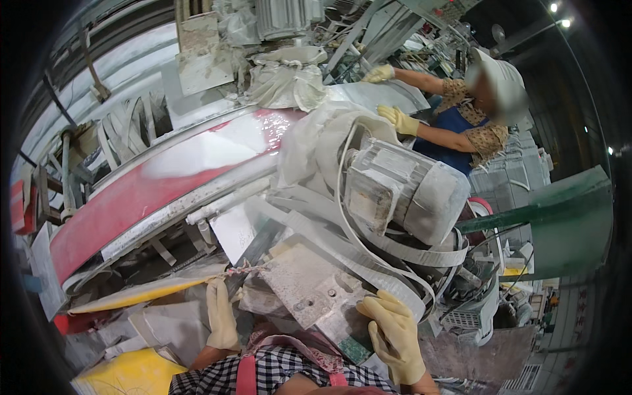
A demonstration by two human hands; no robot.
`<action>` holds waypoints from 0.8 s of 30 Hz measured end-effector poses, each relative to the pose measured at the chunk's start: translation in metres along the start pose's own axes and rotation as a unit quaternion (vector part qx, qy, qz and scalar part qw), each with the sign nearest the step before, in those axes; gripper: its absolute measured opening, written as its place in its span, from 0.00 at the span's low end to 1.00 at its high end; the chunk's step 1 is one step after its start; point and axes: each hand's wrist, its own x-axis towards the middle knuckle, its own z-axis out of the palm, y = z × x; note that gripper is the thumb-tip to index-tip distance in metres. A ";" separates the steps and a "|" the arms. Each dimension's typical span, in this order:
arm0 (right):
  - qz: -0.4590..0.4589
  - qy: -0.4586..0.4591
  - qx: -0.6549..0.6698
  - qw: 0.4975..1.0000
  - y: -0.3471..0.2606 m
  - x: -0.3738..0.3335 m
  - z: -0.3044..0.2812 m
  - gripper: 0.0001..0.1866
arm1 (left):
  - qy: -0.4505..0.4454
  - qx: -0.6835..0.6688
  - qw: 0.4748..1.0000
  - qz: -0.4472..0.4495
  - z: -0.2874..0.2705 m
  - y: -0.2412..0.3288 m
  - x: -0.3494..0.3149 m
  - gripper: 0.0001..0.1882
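Note:
My left hand (222,317), in a cream rubber glove, points upward with its fingers stretched out side by side. It is close to the end of a yellow-edged sheet (151,293) and a frayed cord (245,268); I cannot tell if it touches them. My right hand (397,337), gloved alike, has loosely extended fingers at the right edge of a dusty metal plate (309,284) with bolt holes. No object shows in either hand. Ahead runs a red conveyor belt (125,220), its surface partly white and wet or glossy.
A dusty electric motor (411,187) with a looping pale hose stands right of centre. Across the machine, a co-worker (454,131) in cream gloves reaches toward a grey sheet (388,94). A green panel (569,224) juts in at right. Yellow material (131,374) lies lower left.

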 end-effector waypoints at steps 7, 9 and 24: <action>-0.014 0.001 -0.007 1.000 0.003 -0.002 -0.002 0.24 | -0.021 -0.071 0.997 0.003 0.003 0.013 -0.002 0.20; -0.012 0.006 0.004 1.000 0.004 -0.003 -0.001 0.25 | -0.021 -0.115 0.993 -0.034 0.003 0.011 -0.001 0.18; 0.006 0.006 0.007 1.000 0.001 -0.004 -0.001 0.22 | -0.031 -0.161 0.983 -0.077 0.000 -0.006 0.002 0.16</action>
